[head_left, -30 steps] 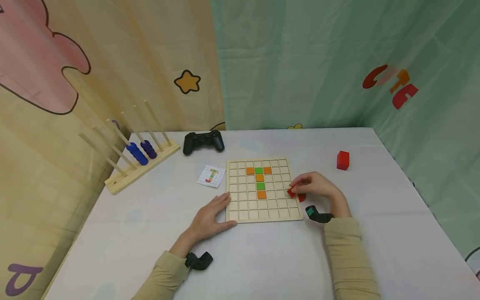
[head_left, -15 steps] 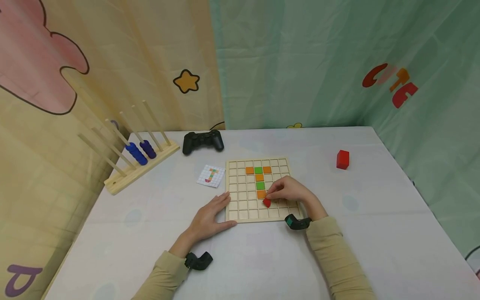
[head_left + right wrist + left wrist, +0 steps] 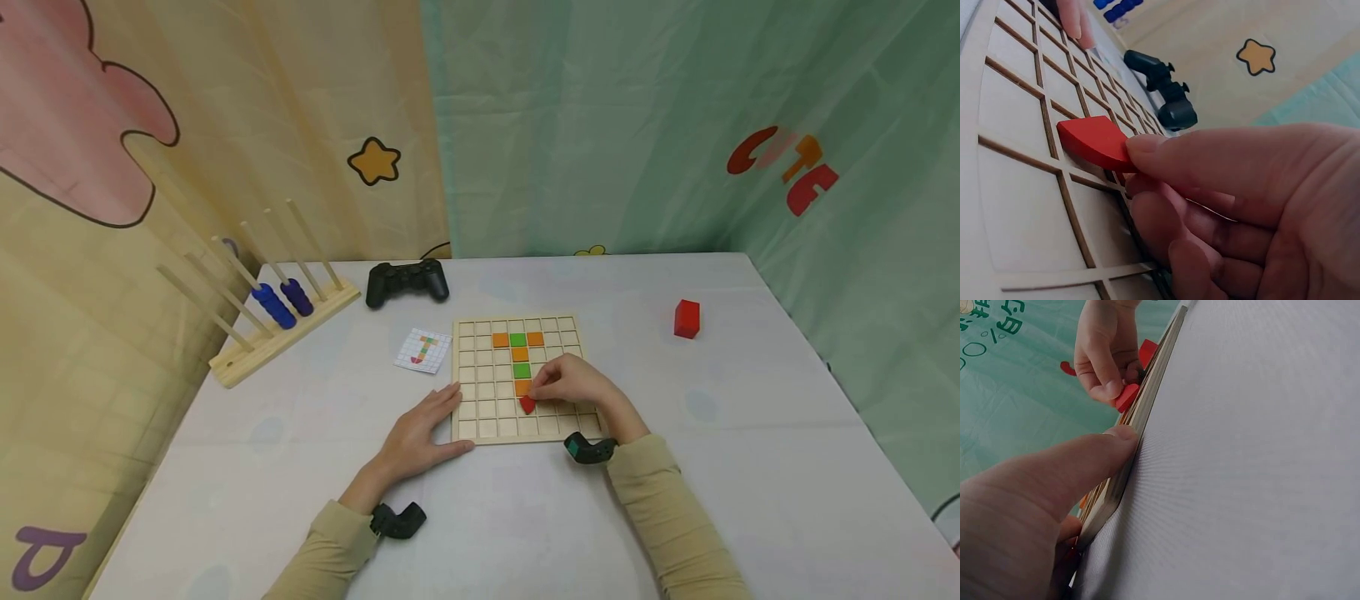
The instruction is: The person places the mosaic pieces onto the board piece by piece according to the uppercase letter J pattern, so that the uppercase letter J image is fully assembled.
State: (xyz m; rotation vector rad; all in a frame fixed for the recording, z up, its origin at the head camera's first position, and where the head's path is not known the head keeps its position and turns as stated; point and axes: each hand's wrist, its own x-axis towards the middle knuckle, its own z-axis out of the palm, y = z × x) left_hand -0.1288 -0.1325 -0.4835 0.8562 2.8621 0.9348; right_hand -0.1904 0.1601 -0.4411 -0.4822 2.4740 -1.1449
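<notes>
My right hand (image 3: 573,379) pinches a red tile (image 3: 1094,142) with one curved edge between thumb and fingers. It holds the tile over the wooden grid board (image 3: 480,417), just below the lowest orange tile (image 3: 522,387). In the right wrist view the tile is tilted, its edge close over the grid slats. Orange and green tiles (image 3: 521,370) form a T shape in the board's squares. My left hand (image 3: 416,433) rests at the board's left side, fingers extended. The left wrist view shows its thumb (image 3: 1107,447) pressing the board's edge.
A small card (image 3: 422,351) with a coloured grid pattern lies left of the board. Behind it sit a black game controller (image 3: 407,283) and a wooden peg stand (image 3: 285,333) with blue and purple beads. A red block (image 3: 686,319) stands at the right.
My right hand has carried the red tile leftward from the board's right edge to below the orange tile. A second red piece seen there earlier is out of sight. The left hand stays put.
</notes>
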